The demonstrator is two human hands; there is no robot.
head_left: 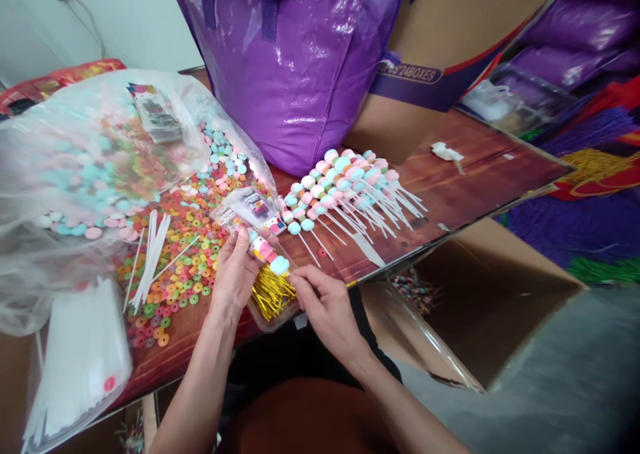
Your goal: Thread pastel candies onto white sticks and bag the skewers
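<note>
My left hand (236, 267) is closed around a small clear bag (260, 246) with coloured print. Candies on a stick are partly inside it, and a pale blue candy (279, 265) shows at the near end. My right hand (323, 304) pinches just beyond this candy, at the stick, which the fingers mostly hide. Below both hands, a clear tray (270, 322) holds gold twist ties (273, 291). More printed bags (255, 207) lie just beyond my left hand. To the right are rows of finished-looking candy skewers (345, 177) with white sticks pointing toward me.
Ring candies (185, 261) and loose white sticks (153, 261) cover the left of the table. A big clear bag (65, 147) of candies bears a stack of printed bags (155, 114). Behind stands a purple bag (300, 74); an open carton (480, 294) sits below the right edge.
</note>
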